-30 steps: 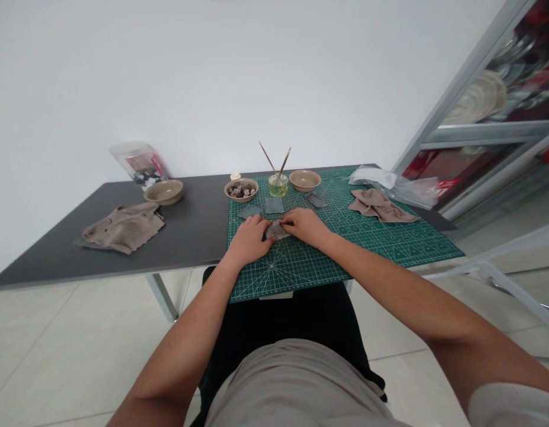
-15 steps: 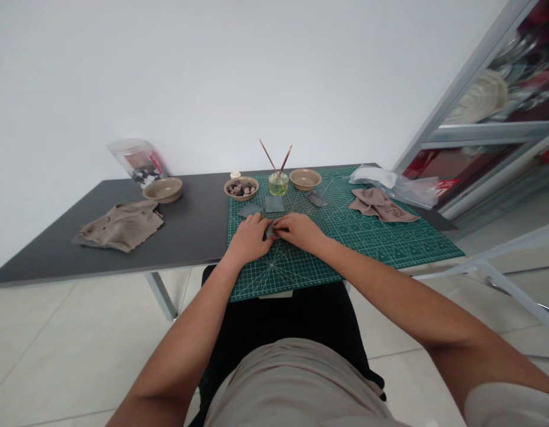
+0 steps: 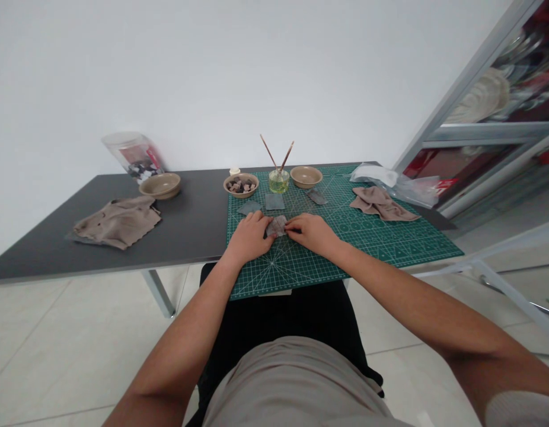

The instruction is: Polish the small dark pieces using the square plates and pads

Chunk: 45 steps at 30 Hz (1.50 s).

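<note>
Both my hands rest on the green cutting mat [image 3: 367, 243] near its left middle. Between them lies a small grey sheet [image 3: 277, 225]. My left hand [image 3: 248, 237] presses its left edge with curled fingers. My right hand [image 3: 312, 232] pinches its right edge. Just beyond the hands lie two more small grey squares [image 3: 274, 203] and a darker piece [image 3: 317, 196]. Further back stand a bowl of small brown pieces [image 3: 241, 185], a glass jar with yellow liquid and two sticks [image 3: 278, 180], and an empty tan bowl [image 3: 306, 176].
A beige cloth [image 3: 117, 220] lies on the dark table [image 3: 190, 225] at left, with another tan bowl [image 3: 160, 185] and a clear plastic container [image 3: 133, 155] behind it. A second beige cloth [image 3: 379, 204] and plastic bags [image 3: 392, 181] sit at the mat's right. A metal frame stands at right.
The grey sheet, nearly hidden between my fingers half a second ago, shows more now. My right hand has shifted slightly right. The camera has tilted a little.
</note>
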Available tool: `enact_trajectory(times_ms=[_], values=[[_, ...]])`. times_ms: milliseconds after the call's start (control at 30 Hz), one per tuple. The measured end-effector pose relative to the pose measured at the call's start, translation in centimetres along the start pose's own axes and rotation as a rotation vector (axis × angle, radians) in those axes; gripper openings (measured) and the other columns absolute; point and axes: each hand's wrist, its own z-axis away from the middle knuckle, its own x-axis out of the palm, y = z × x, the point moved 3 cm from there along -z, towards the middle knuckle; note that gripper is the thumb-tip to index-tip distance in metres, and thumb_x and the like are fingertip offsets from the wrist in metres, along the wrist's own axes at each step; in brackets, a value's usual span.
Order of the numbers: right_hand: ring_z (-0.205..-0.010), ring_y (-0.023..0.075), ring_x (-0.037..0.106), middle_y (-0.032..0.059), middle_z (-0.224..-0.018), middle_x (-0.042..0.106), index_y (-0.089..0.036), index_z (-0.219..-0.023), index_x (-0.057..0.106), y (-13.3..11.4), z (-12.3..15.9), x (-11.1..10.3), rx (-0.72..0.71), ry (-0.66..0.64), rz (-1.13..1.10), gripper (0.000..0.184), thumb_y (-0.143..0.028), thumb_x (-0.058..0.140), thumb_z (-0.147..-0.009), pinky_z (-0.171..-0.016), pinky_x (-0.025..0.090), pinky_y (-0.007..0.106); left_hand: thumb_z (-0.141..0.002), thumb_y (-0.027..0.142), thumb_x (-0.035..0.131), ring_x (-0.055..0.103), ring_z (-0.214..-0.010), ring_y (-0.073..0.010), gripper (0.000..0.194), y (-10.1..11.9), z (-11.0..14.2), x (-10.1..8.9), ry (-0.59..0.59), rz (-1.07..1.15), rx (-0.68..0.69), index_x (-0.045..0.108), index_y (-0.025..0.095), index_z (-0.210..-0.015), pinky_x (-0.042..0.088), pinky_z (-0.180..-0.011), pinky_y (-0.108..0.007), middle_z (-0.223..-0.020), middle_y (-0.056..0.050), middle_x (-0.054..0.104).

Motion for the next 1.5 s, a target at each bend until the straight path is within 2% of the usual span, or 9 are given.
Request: enact_trajectory(times_ms=[200, 400, 567, 733, 900, 1067, 1267, 1400, 1500], values=[[-0.104, 0.0212, 0.067, 0.0041, -0.110, 0.076, -0.022, -0.100, 0.080, -1.4, -1.5, 1.4, -0.083, -0.017, -0.019, 0.018, -0.019, 0.065, -0.090, -0.095, 0.049, 0.034, -0.091, 0.035, 0.053, 0.053, -0.114, -0.0296, 0.042, 0.0, 0.1, 0.0, 0.002, -0.016, 0.001, 0.060, 0.017, -0.128, 0.045, -0.099, -0.043, -0.119, -0.012, 0.059], [-0.104, 0.0218, 0.068, 0.0047, -0.106, 0.077, -0.022, -0.097, 0.080, -0.3, -3.1, 1.2, -0.039, -0.008, 0.006, 0.018, -0.018, 0.064, -0.090, -0.095, 0.049, 0.033, -0.091, 0.037, 0.054, 0.055, -0.112, -0.0291, 0.042, 0.0, 0.1, -0.1, 0.001, -0.014, -0.005, 0.061, 0.017, -0.127, 0.046, -0.098, -0.043, -0.117, -0.012, 0.060], [-0.104, 0.0235, 0.068, 0.0065, -0.106, 0.077, -0.020, -0.099, 0.080, 0.5, -1.7, 0.3, 0.005, -0.020, 0.047, 0.019, -0.018, 0.065, -0.088, -0.094, 0.049, 0.033, -0.090, 0.038, 0.055, 0.054, -0.112, -0.0295, 0.045, -0.1, 0.1, 0.0, 0.015, 0.000, 0.004, 0.060, 0.016, -0.129, 0.045, -0.099, -0.044, -0.117, -0.012, 0.060], [-0.101, 0.0228, 0.068, 0.0060, -0.104, 0.077, -0.021, -0.099, 0.080, -0.4, -0.3, 0.5, -0.021, -0.007, 0.042, 0.019, -0.018, 0.064, -0.088, -0.093, 0.050, 0.034, -0.091, 0.038, 0.054, 0.054, -0.111, -0.0295, 0.044, 0.0, 0.1, 0.1, 0.023, -0.003, 0.011, 0.061, 0.015, -0.128, 0.046, -0.098, -0.043, -0.117, -0.012, 0.060], [-0.102, 0.0216, 0.067, 0.0050, -0.107, 0.077, -0.022, -0.099, 0.079, -1.3, -1.6, 1.5, -0.082, -0.012, 0.011, 0.019, -0.018, 0.064, -0.090, -0.094, 0.049, 0.034, -0.091, 0.036, 0.054, 0.054, -0.112, -0.0293, 0.042, -0.1, 0.1, 0.1, 0.016, -0.010, 0.008, 0.062, 0.017, -0.128, 0.046, -0.097, -0.043, -0.116, -0.012, 0.060], [-0.102, 0.0220, 0.067, 0.0062, -0.103, 0.077, -0.020, -0.099, 0.079, -0.3, -3.1, 1.5, -0.036, -0.006, 0.038, 0.018, -0.020, 0.063, -0.091, -0.093, 0.048, 0.033, -0.090, 0.037, 0.055, 0.054, -0.111, -0.0296, 0.044, -0.1, 0.1, 0.0, 0.018, 0.000, 0.003, 0.062, 0.016, -0.128, 0.047, -0.097, -0.044, -0.116, -0.012, 0.060], [-0.099, 0.0226, 0.067, 0.0070, -0.101, 0.077, -0.020, -0.094, 0.079, 0.9, -1.4, 0.4, 0.022, 0.013, 0.089, 0.016, -0.019, 0.064, -0.089, -0.091, 0.048, 0.033, -0.090, 0.037, 0.055, 0.055, -0.112, -0.0297, 0.045, 0.0, 0.1, -0.1, 0.016, 0.003, 0.005, 0.062, 0.016, -0.129, 0.046, -0.098, -0.044, -0.117, -0.013, 0.061], [-0.100, 0.0221, 0.068, 0.0057, -0.103, 0.077, -0.021, -0.096, 0.079, 0.1, -0.1, 0.2, 0.023, 0.012, 0.060, 0.017, -0.019, 0.064, -0.089, -0.091, 0.048, 0.032, -0.090, 0.037, 0.055, 0.054, -0.113, -0.0294, 0.046, 0.0, 0.0, 0.0, 0.020, 0.000, 0.009, 0.061, 0.016, -0.130, 0.045, -0.100, -0.043, -0.117, -0.012, 0.060], [-0.102, 0.0216, 0.067, 0.0049, -0.103, 0.077, -0.021, -0.099, 0.079, -0.8, -0.5, 0.7, 0.001, -0.016, 0.034, 0.018, -0.020, 0.063, -0.091, -0.092, 0.048, 0.032, -0.090, 0.037, 0.054, 0.054, -0.113, -0.0291, 0.047, -0.1, 0.0, 0.0, 0.013, -0.004, 0.007, 0.060, 0.016, -0.131, 0.045, -0.100, -0.043, -0.117, -0.012, 0.060]])
